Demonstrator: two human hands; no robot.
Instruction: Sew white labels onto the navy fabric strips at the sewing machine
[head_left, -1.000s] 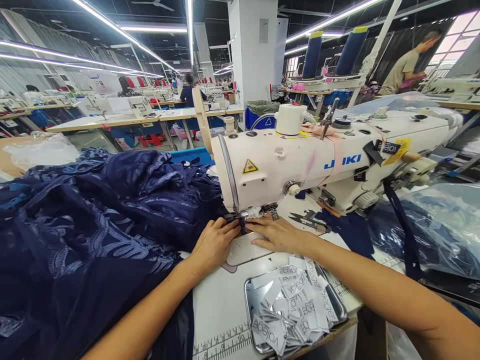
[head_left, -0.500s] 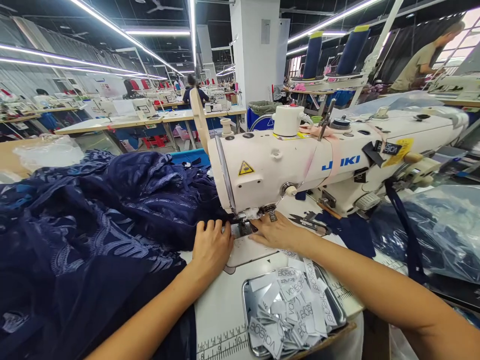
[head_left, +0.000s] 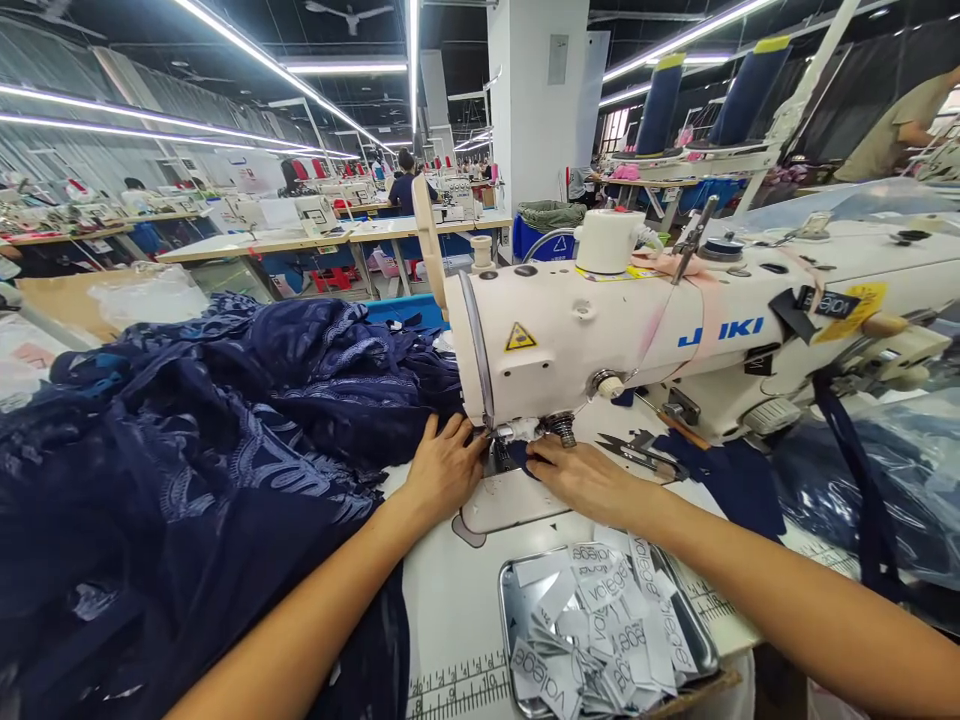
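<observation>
A white Juki sewing machine [head_left: 600, 330] stands across the table. Its presser foot [head_left: 504, 448] sits between my two hands. My left hand [head_left: 444, 468] lies on the edge of a heap of navy patterned fabric [head_left: 187, 450], fingers stretched toward the needle area. My right hand [head_left: 581, 478] rests flat on the machine bed just right of the foot, fingertips touching a small dark piece of fabric there. What lies directly under the needle is hidden by the machine head.
A metal tray [head_left: 675, 610] with several white printed labels [head_left: 592, 620] sits near the front edge. Small snips [head_left: 637, 450] lie behind my right hand. Plastic-bagged dark fabric [head_left: 885, 480] is at the right. Two thread cones [head_left: 705, 100] stand behind; other workers sit at distant tables.
The camera view shifted slightly, so the machine sits further right. My left hand slid from beside the needle plate up to the presser foot; my right hand stayed beside the foot.
</observation>
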